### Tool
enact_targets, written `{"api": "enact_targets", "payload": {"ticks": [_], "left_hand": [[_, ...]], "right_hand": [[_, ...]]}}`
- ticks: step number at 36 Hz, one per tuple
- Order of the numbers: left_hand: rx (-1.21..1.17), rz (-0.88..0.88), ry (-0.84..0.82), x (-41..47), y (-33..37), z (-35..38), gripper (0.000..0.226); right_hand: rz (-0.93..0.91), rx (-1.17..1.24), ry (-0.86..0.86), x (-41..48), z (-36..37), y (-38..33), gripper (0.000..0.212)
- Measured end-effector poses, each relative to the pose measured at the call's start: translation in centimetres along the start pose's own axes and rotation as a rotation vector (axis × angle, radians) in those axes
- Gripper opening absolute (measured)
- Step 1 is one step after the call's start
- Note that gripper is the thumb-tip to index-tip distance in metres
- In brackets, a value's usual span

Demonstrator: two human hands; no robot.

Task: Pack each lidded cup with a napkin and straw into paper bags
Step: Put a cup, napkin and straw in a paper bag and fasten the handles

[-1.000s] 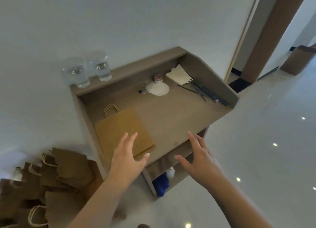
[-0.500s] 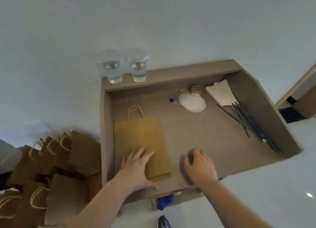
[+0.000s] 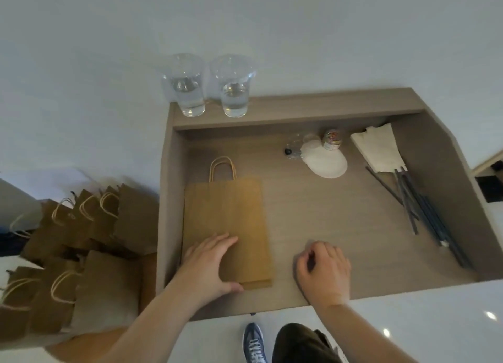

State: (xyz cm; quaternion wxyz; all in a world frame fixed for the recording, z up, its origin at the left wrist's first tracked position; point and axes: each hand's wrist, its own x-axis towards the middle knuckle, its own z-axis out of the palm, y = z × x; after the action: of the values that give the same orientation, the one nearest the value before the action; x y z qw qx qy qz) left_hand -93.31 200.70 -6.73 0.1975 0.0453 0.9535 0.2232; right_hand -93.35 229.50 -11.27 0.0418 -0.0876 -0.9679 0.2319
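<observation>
A flat brown paper bag (image 3: pixel 226 221) with a twine handle lies on the left of the wooden desk (image 3: pixel 326 215). My left hand (image 3: pixel 211 264) rests palm down on the bag's near left corner, thumb at its bottom edge. My right hand (image 3: pixel 324 270) sits on the bare desk to the right of the bag, fingers curled in, holding nothing. Two clear lidded cups (image 3: pixel 187 87) (image 3: pixel 234 89) with water stand on the back ledge. White napkins (image 3: pixel 378 147) and dark straws (image 3: pixel 424 213) lie at the right.
A white round lid (image 3: pixel 326 162), a small jar (image 3: pixel 332 139) and a clear item sit near the back. Several upright paper bags (image 3: pixel 81 243) crowd the floor left of the desk. Raised side walls bound the desk. My shoe (image 3: pixel 254 343) shows below.
The view swung to look straight down on the desk. My left hand came down onto the bag's near corner, and my right hand landed on the desk and curled its fingers.
</observation>
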Motion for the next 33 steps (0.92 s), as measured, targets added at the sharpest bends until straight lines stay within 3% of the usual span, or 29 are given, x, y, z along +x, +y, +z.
{"api": "enact_targets", "payload": {"ticks": [12, 15, 18, 22, 27, 33], "left_hand": [[0.009, -0.002, -0.034, 0.1, -0.3, -0.1, 0.117], [0.022, 0.004, -0.032, 0.1, -0.2, -0.2, 0.117], [0.031, 0.022, -0.031, 0.0, -0.1, -0.2, 0.115], [0.011, 0.055, -0.041, 0.1, -0.1, -0.1, 0.112], [-0.106, 0.083, 0.03, -0.3, -0.4, -0.2, 0.102], [-0.126, 0.121, 0.024, -1.0, -0.3, 0.0, 0.08]], "right_hand": [[-0.002, -0.006, 0.028, -0.6, -0.2, -0.4, 0.018], [0.068, 0.024, -0.052, 0.0, -0.8, -1.4, 0.02], [0.178, 0.254, -0.203, 1.9, -1.1, -3.2, 0.021], [0.113, 0.367, -0.332, 4.2, -0.9, -6.9, 0.012], [0.126, 0.348, -0.486, 5.1, -0.2, -9.9, 0.049], [0.121, 0.351, -0.417, 5.2, 0.3, -10.9, 0.053]]}}
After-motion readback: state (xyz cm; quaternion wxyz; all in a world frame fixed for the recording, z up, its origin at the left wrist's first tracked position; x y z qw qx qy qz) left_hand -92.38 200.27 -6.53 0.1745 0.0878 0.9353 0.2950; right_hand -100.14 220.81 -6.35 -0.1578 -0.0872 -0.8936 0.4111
